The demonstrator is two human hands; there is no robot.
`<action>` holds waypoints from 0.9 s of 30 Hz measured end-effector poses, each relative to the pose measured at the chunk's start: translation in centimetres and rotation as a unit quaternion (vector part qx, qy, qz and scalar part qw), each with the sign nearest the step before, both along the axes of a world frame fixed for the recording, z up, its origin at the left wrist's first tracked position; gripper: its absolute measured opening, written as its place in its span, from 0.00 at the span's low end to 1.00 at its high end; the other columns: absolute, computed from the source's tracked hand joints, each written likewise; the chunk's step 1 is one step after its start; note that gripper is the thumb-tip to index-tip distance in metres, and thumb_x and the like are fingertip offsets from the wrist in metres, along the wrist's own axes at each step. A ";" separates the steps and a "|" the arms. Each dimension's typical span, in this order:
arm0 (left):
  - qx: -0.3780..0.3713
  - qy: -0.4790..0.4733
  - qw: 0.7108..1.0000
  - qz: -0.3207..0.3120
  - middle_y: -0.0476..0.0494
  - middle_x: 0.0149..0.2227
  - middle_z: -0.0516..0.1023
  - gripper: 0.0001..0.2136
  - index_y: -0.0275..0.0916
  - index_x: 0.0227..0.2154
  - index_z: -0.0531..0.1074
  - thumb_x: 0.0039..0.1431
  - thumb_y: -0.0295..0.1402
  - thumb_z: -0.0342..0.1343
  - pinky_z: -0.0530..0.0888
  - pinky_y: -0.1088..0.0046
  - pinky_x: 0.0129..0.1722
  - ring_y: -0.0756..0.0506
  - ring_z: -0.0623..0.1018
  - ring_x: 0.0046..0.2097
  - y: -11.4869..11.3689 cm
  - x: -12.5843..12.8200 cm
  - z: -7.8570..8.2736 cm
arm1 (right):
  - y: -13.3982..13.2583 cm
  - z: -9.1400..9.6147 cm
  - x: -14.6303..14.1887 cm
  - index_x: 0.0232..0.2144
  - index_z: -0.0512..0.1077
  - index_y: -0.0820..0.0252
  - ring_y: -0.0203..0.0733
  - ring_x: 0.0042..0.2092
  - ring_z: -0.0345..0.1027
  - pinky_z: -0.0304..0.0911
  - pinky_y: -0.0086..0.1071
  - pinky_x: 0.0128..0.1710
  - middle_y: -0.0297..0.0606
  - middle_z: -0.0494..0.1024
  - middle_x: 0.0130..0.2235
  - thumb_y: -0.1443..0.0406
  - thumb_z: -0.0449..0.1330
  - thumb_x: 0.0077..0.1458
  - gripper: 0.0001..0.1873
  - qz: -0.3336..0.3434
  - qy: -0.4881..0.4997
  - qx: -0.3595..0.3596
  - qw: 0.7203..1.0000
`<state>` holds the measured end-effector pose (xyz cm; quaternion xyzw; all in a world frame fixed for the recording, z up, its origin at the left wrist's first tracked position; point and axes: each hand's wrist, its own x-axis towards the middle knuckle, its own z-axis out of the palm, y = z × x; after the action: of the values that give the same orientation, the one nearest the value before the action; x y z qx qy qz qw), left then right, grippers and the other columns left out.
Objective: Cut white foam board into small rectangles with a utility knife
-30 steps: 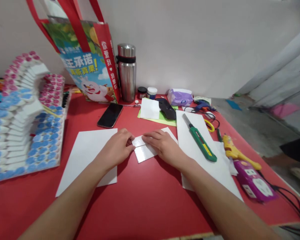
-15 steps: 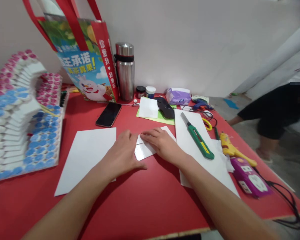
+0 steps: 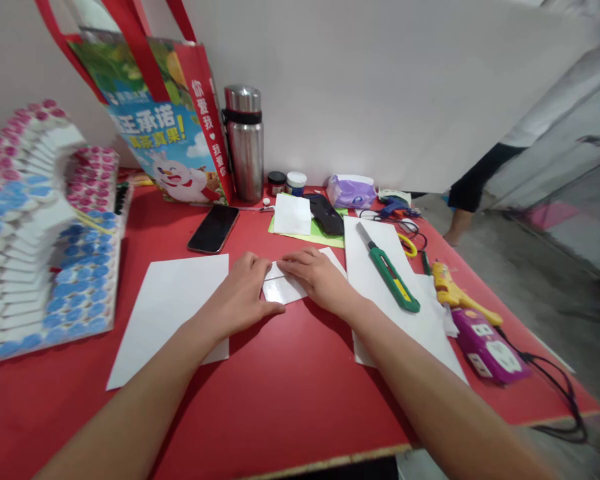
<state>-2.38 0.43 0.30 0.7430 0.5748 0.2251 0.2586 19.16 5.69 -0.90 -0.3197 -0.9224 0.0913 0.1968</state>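
A small white folded paper with a glossy face and a line across it lies on the red table. My left hand holds its left edge, with the thumb at the near corner and the fingers at the far side. My right hand is closed on its right part, fingers together and pressing down on it. Part of the paper is hidden beneath the right hand, and a white corner shows beyond that hand. To the left lies a larger white sheet, partly under my left forearm.
A green utility knife rests on white sheets at right, near a yellow glue gun and purple power box. A phone, steel bottle, bag and blue-and-pink paper craft stand around. Someone's leg shows beyond.
My left thumb has moved in onto the paper's near corner. The view has shifted slightly, and the person at the right has moved farther back.
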 end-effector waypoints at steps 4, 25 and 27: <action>-0.072 -0.132 0.989 0.011 0.40 0.45 0.75 0.24 0.41 0.48 0.70 0.49 0.41 0.67 0.75 0.59 0.45 0.38 0.78 0.44 0.8 -1.6 -0.3 | 0.0 0.0 -0.1 0.55 0.78 0.58 0.51 0.51 0.69 0.67 0.47 0.52 0.47 0.80 0.55 0.70 0.53 0.69 0.19 0.002 0.004 -0.005 1.000; -0.013 -0.154 0.984 0.091 0.43 0.40 0.82 0.09 0.40 0.38 0.76 0.55 0.34 0.57 0.74 0.63 0.46 0.41 0.80 0.42 1.8 -1.6 -1.1 | 0.3 -0.4 -0.2 0.54 0.79 0.59 0.50 0.50 0.68 0.64 0.45 0.53 0.45 0.81 0.55 0.71 0.51 0.69 0.20 0.004 0.006 -0.013 1.000; -0.009 -0.146 0.986 0.084 0.43 0.41 0.82 0.08 0.40 0.38 0.76 0.55 0.34 0.57 0.74 0.63 0.47 0.42 0.80 0.42 1.8 -1.7 -1.0 | 0.2 -0.4 -0.3 0.55 0.79 0.58 0.50 0.50 0.68 0.65 0.45 0.52 0.45 0.81 0.55 0.71 0.52 0.69 0.20 0.001 0.003 -0.009 1.000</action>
<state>-4.04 2.22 -0.74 0.6489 0.5931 0.3471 0.3266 18.91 5.94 -1.29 -0.3200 -0.9212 0.1014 0.1968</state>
